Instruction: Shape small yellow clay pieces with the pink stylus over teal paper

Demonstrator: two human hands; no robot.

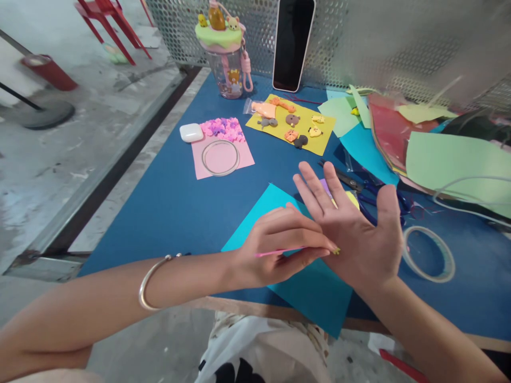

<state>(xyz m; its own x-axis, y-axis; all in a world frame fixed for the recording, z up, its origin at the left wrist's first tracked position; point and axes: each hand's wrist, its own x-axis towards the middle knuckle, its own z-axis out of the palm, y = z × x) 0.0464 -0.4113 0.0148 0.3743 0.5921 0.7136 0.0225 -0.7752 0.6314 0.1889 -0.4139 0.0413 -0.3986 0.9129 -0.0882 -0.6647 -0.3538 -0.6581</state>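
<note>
My left hand [279, 242], with a silver bangle [147, 290] on its forearm, has its fingers closed around a thin pink stick [275, 252]. At its fingertips a tiny yellow-green piece [336, 251] rests against the palm of my right hand [351, 229]. That palm faces up, with the fingers spread and the thumb out. Beneath both hands lies a bright blue sheet of paper [307, 306], one corner overhanging the table edge. Behind my right hand are dark-blue-handled pliers [353, 183] and a partly hidden bit of yellow and purple material.
A yellow card [325, 139] bears several small clay animal shapes. Pink paper [203, 169] holds a ring, pink and purple bits and a white case [191, 133]. A cup [227, 69] and phone [293, 45] stand behind; coloured paper [455, 159] and a tape roll [429, 254] lie right.
</note>
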